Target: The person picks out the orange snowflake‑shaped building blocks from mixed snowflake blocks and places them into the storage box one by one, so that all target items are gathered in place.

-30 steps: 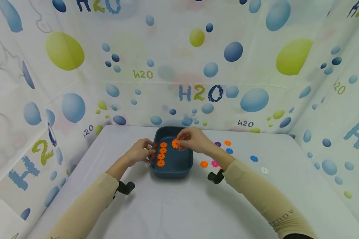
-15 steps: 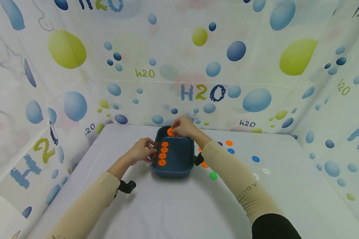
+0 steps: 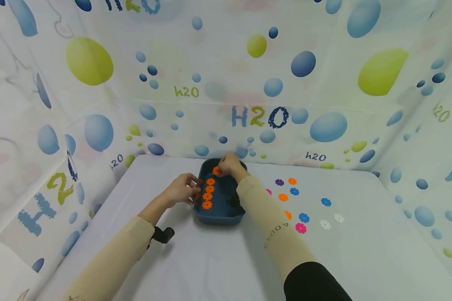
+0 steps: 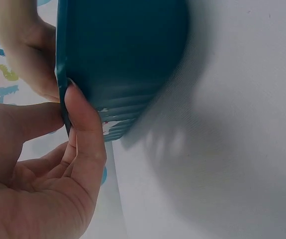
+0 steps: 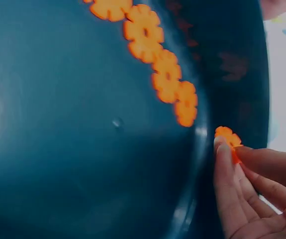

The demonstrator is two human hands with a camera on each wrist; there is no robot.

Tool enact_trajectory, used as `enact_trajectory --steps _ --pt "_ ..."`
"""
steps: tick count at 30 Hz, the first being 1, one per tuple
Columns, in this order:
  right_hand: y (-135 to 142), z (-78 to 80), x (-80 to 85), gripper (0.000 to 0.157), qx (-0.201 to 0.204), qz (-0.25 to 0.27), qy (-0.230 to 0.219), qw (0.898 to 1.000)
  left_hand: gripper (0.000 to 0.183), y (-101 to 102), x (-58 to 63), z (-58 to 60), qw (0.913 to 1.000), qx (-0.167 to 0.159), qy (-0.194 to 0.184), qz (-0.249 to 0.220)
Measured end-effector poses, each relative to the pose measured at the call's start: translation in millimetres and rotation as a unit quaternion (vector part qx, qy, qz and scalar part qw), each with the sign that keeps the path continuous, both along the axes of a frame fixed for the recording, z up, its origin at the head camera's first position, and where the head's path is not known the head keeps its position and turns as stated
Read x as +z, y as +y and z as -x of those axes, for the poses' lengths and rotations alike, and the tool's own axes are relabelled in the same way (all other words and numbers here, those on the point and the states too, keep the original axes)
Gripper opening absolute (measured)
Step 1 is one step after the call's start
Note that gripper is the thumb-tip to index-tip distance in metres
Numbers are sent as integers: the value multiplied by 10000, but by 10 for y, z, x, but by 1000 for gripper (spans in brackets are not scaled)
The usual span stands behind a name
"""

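A dark blue plastic tub (image 3: 219, 219) with rounded corners stands at the back middle of the table. My left hand (image 3: 181, 190) grips its left rim, thumb and fingers pinching either side of the wall in the left wrist view. Over the tub's far end, my right hand (image 3: 229, 164) pinches an orange flower-shaped disc (image 5: 228, 135) between thumb and fingertips. Inside the tub, several orange discs (image 3: 209, 189) lie in a line along the left side, each close against its neighbour. The held disc is at the far end of that line, near the tub's inner wall.
Loose flower-shaped discs lie right of the tub, among them a purple disc (image 3: 279, 182), a pink disc (image 3: 301, 228), a blue disc (image 3: 326, 202) and a white disc (image 3: 325, 225). My right sleeve (image 3: 271, 225) hides part of the table. A patterned curtain (image 3: 196, 125) hangs close behind.
My right hand has moved away from me with the orange disc, to the tub's far end, then down into it. My left hand keeps its grip on the rim.
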State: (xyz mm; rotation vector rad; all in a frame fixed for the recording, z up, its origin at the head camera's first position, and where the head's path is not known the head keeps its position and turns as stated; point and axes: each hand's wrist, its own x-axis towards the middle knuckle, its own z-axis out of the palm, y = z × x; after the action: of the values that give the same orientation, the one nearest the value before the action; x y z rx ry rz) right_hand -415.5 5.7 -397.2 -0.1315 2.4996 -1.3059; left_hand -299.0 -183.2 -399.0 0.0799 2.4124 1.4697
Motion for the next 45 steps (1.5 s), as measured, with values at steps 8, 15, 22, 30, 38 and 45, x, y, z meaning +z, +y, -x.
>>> enact_trajectory --steps 8,15,22,30,38,45 --pt "-97 -21 -210 16 -593 261 -154 9978 39 -10 6 -2 10000 -37 -5 -21" --pt "-120 -49 -268 15 -897 646 -458 9928 37 -9 -4 18 10000 -18 -3 -6" --pt "-127 -84 -264 11 -782 110 -511 9956 38 -2 4 -10 10000 -46 6 61" --pt "-126 -67 -278 9 -754 228 -409 9961 38 2 47 -8 9999 -44 51 144" --pt "-50 -65 -196 18 -482 -135 -351 9981 40 23 45 3 9997 8 39 250" --pt "30 -145 73 16 154 -211 100 9996 39 9 25 -2 9998 12 18 192"
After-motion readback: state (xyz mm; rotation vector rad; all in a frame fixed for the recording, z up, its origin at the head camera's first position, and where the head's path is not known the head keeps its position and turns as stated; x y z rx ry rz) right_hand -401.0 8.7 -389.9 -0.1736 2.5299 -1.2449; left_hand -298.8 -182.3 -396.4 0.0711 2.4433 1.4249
